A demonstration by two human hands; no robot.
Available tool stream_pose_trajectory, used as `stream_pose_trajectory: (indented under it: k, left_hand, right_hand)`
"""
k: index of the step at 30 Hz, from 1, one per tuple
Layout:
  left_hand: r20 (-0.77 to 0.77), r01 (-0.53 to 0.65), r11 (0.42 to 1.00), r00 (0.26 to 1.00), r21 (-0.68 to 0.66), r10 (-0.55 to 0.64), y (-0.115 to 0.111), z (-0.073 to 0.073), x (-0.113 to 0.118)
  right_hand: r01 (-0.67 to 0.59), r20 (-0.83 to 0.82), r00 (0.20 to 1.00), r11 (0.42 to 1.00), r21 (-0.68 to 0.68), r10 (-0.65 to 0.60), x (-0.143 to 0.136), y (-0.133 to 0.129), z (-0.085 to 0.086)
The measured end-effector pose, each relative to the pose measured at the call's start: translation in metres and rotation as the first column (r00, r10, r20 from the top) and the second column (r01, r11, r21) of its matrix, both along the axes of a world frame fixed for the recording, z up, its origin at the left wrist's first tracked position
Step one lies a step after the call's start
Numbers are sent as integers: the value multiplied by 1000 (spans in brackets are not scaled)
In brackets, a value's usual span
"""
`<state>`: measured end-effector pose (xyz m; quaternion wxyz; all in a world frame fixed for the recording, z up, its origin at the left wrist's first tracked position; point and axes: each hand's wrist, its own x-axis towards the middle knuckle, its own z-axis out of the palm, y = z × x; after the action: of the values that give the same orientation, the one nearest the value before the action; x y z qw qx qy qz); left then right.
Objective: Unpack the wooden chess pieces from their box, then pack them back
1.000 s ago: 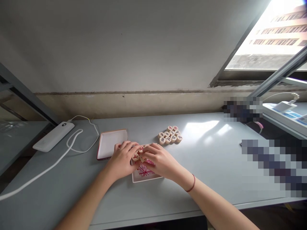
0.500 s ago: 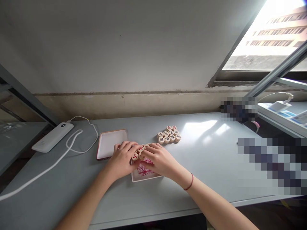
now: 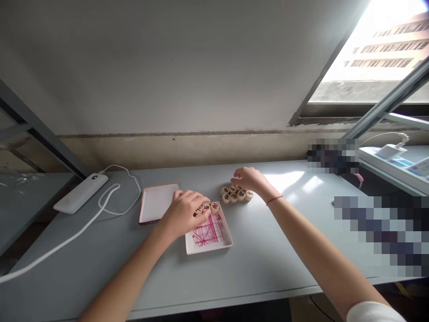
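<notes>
A shallow white box (image 3: 209, 243) with a red grid pattern inside lies on the grey table. Three round wooden game discs (image 3: 207, 208) with red characters sit in a row at its far edge. My left hand (image 3: 182, 212) rests over the box's far left corner, fingertips touching those discs. My right hand (image 3: 252, 180) reaches farther back, fingers curled over a cluster of several wooden discs (image 3: 235, 194) on the table; whether it grips one is hidden.
The box's empty lid (image 3: 156, 208) lies left of my left hand. A white power bank (image 3: 81, 192) with a white cable (image 3: 67, 239) sits at the far left. A window and another desk with a power strip (image 3: 390, 154) are at the right.
My right hand left the box and moved back and right onto the disc cluster. My left hand stayed on the discs in the box, whose grid bottom now shows.
</notes>
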<state>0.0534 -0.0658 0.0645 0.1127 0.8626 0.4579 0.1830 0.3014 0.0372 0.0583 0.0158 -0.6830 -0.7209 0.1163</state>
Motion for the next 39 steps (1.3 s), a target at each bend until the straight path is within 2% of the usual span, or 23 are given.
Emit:
stream_pose_trajectory:
  k: [4, 10, 13, 15, 16, 19, 22, 24, 26, 29, 32, 35, 39]
  left_hand:
    - [45, -27, 1000, 999, 5, 27, -3, -7, 3]
    - [50, -45, 999, 998, -1, 45, -5, -15, -4]
    - [77, -71, 997, 995, 29, 69, -4, -20, -6]
    - [103, -88, 994, 991, 66, 81, -3, -24, -6]
    - [119, -95, 992, 989, 87, 85, -3, -26, -6]
    - [193, -105, 984, 978, 141, 77, -5, -30, -2]
    - [254, -77, 985, 967, 151, 37, -8, -33, 3]
    - [274, -62, 988, 961, 144, 21, -11, -32, 4]
    - [285, -66, 988, 958, 138, 24, -13, -31, 5]
    - [262, -55, 989, 965, 140, 16, -14, -27, 6]
    - [192, 14, 989, 980, 150, -43, -15, -27, 7]
    - [118, 82, 985, 988, 152, -100, -15, -29, 9]
    - [19, 108, 987, 994, 122, -111, -16, -31, 10]
  right_hand:
    - [-40, 65, 997, 993, -114, 48, -4, 13, -4]
    - [-46, 64, 997, 995, -87, 51, -7, 18, -4]
    - [-35, -29, 999, 998, 60, 37, -11, 6, 1]
    - [-32, -251, 964, 978, 206, 84, -18, -12, 3]
    - [-30, -397, 909, 967, 251, 131, -24, -23, 3]
    - [-151, -734, 638, 972, 178, 233, -44, -62, -1]
    - [-221, -889, 411, 968, 118, 202, -61, -91, -5]
    - [-226, -926, 338, 970, 92, 167, -65, -100, -6]
    - [-191, -937, 327, 980, 63, 124, -63, -100, -8]
    - [-62, -935, 349, 997, 38, 57, -52, -92, -10]
    - [36, -939, 343, 999, 32, 18, -41, -87, -11]
    - [66, -932, 360, 996, 61, 33, -38, -87, -8]
    - [55, -901, 424, 990, 132, 97, -40, -92, -6]
